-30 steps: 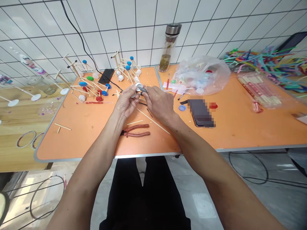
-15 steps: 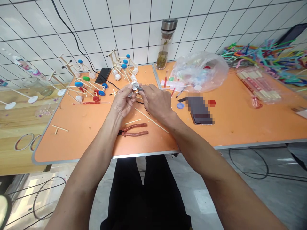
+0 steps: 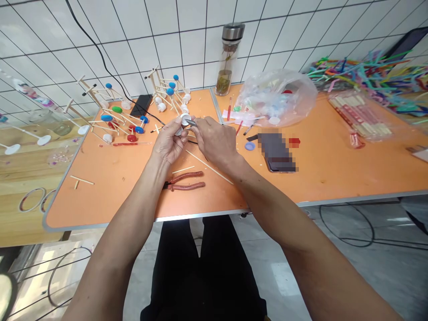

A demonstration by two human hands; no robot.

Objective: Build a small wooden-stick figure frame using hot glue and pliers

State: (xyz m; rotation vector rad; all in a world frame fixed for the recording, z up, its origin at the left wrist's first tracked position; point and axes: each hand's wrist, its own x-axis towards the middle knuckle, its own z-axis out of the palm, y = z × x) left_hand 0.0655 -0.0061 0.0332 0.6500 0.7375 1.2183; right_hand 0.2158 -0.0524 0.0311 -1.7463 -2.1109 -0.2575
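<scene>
Over the middle of the orange table, my left hand is closed around a white bottle cap, with a second white cap just below it in the same fingers. My right hand meets it from the right, pinching a small dark metal tool whose tip touches the upper cap. Red-handled pliers and a long wooden stick lie on the table beneath my wrists.
Stick-and-cap models stand at the back left beside a black phone on a cable. A glass bottle, a clear plastic bag of caps, another phone, packed sticks and coloured straws lie to the right.
Both hands stay together on the cap and tool. The view has shifted slightly, so everything sits a little higher and further left in the picture.
</scene>
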